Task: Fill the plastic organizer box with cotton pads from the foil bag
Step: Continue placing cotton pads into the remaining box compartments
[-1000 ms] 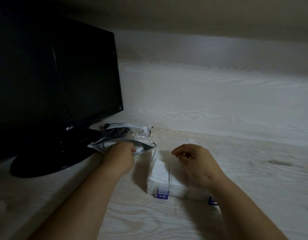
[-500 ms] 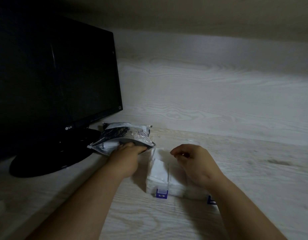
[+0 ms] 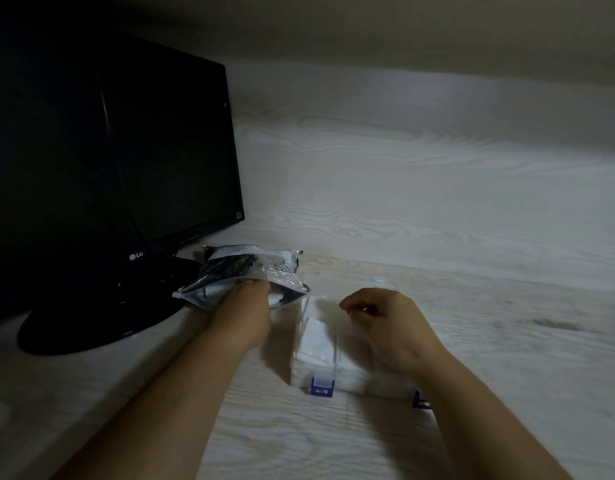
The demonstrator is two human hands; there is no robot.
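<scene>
Moved: left hand [image 3: 242, 317], now pushed further into the mouth of the foil bag [image 3: 237, 271]; fingers hidden inside, so its grip cannot be told. Right hand [image 3: 385, 327]: unchanged, poised over the plastic organizer box [image 3: 354, 379], fingers curled; whether they pinch anything cannot be told. Foil bag: lying left of centre on the tabletop [image 3: 507, 341], touching the monitor [image 3: 108, 150] base. Box: mid-tabletop, just right of the bag, white cotton pads [image 3: 314, 341] in its left compartment, blue latches [image 3: 322, 387] on its near side.
</scene>
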